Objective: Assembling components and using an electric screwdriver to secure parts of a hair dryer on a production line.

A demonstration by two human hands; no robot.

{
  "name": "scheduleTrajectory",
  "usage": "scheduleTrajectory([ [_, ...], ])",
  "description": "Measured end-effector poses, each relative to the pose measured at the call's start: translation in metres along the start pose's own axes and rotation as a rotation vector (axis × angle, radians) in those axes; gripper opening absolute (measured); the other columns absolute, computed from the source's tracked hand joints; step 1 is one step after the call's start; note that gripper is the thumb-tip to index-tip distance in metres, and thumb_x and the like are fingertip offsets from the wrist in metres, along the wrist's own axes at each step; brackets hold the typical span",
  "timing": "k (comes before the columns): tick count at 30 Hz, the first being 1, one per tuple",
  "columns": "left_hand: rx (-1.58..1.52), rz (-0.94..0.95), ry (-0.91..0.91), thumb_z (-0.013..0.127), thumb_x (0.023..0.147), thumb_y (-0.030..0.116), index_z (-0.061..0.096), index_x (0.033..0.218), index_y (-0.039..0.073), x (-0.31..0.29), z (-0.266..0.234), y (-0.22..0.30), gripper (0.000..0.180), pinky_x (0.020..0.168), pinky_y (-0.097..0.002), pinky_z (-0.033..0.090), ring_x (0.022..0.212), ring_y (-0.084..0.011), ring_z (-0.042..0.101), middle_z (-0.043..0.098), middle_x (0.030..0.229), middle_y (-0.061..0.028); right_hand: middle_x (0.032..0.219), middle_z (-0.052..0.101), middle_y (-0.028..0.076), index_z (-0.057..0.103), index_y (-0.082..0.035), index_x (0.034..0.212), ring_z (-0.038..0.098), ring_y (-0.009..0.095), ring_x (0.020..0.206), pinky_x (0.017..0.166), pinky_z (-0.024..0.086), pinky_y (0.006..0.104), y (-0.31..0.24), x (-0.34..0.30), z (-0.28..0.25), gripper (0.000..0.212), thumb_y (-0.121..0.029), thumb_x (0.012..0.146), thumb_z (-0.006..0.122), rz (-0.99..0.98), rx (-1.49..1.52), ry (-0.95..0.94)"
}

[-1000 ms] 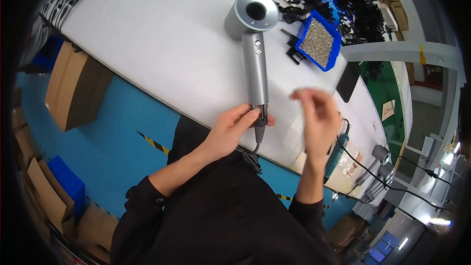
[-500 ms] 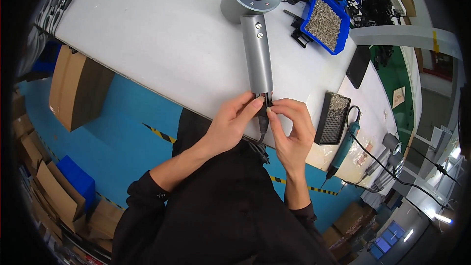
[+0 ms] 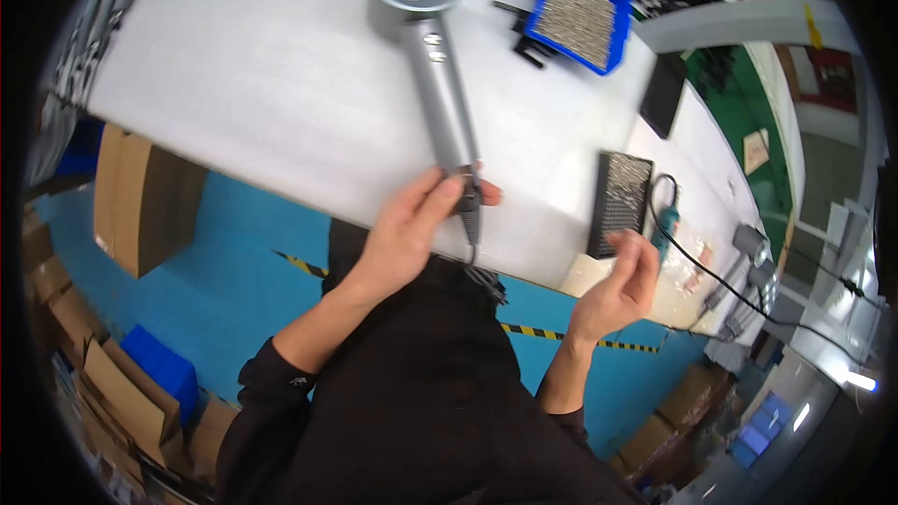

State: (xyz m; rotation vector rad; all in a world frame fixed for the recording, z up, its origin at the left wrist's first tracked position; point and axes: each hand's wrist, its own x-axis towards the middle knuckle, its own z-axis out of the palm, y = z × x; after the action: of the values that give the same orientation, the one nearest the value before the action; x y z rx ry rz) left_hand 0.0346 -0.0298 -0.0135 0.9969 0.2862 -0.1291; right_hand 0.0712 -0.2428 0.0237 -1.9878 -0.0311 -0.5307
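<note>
A silver-grey hair dryer [image 3: 444, 98] lies on the white table, its round head away from me and its handle pointing toward me. My left hand [image 3: 400, 241] is closed around the handle's lower end, where black inner parts and the black cord sleeve [image 3: 471, 219] come out. Fingertips show on the sleeve's far side. My right hand [image 3: 613, 295] is apart from the dryer, by the near end of a black perforated tray [image 3: 597, 215] of small screws. Its fingers are curled together with the thumb; anything between them is too small to make out.
A blue tray [image 3: 622, 30] full of small metal pieces stands at the far right, beside black plastic parts [image 3: 514, 28]. Right of the screw tray lies a teal electric screwdriver [image 3: 667, 223] with a black cable. A cardboard box [image 3: 140, 201] stands on the blue floor at left.
My right hand has left the dryer's cord end and moved right to the screw tray. My left hand keeps its hold. The whole view has shifted a little.
</note>
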Motion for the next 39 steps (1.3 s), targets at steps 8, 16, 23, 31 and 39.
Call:
scheduleTrajectory([
  [8,-0.059,0.026,0.130,0.039,0.106,0.021,0.050,0.127,-0.007,-0.009,0.003,0.006,0.037,0.098,-0.0374,0.049,0.110,-0.0251,0.063,0.064,0.115,-0.0168,0.106,0.055,0.019,0.051,0.006,0.129,0.055,0.033,0.095,0.086,0.044,0.0428,0.060,0.024,-0.093,0.054,-0.033,0.094,0.063,0.360,-0.845,-0.185],
  [16,-0.020,-0.069,0.096,0.038,0.106,0.021,0.051,0.126,-0.006,-0.003,0.006,0.003,0.037,0.101,-0.0388,0.047,0.113,-0.0260,0.062,0.064,0.116,-0.0175,0.070,0.052,0.007,0.046,-0.001,0.116,0.051,0.015,0.050,0.045,0.044,0.0286,0.023,0.043,-0.095,0.029,-0.020,0.095,0.053,0.429,0.069,0.136],
  [23,-0.047,-0.084,0.113,0.039,0.106,0.019,0.054,0.119,-0.005,-0.003,0.005,0.004,0.031,0.097,-0.0338,0.047,0.108,-0.0192,0.062,0.065,0.113,-0.0126,0.078,0.041,0.009,0.038,-0.006,0.116,0.040,0.017,0.036,0.029,0.041,0.0334,-0.069,0.020,0.026,0.030,-0.023,0.093,0.047,-0.087,0.959,-0.008],
  [31,0.032,-0.077,0.071,0.039,0.106,0.023,0.053,0.127,0.000,-0.005,0.000,0.001,0.034,0.094,-0.0344,0.049,0.110,-0.0183,0.061,0.064,0.116,-0.0102,0.085,0.045,0.015,0.035,-0.005,0.119,0.052,0.028,0.047,0.044,0.051,0.0437,-0.070,0.007,0.076,0.031,-0.019,0.097,0.051,-0.123,1.004,-0.275],
  [39,-0.016,-0.055,0.121,0.042,0.105,0.019,0.057,0.115,-0.002,-0.003,0.004,-0.002,0.028,0.089,-0.0285,0.047,0.099,-0.0125,0.060,0.066,0.105,-0.0073,0.084,0.045,0.017,0.026,-0.005,0.111,0.058,0.030,0.050,0.051,0.056,0.0464,-0.072,0.006,0.081,0.032,-0.017,0.096,0.052,-0.233,0.819,-0.400],
])
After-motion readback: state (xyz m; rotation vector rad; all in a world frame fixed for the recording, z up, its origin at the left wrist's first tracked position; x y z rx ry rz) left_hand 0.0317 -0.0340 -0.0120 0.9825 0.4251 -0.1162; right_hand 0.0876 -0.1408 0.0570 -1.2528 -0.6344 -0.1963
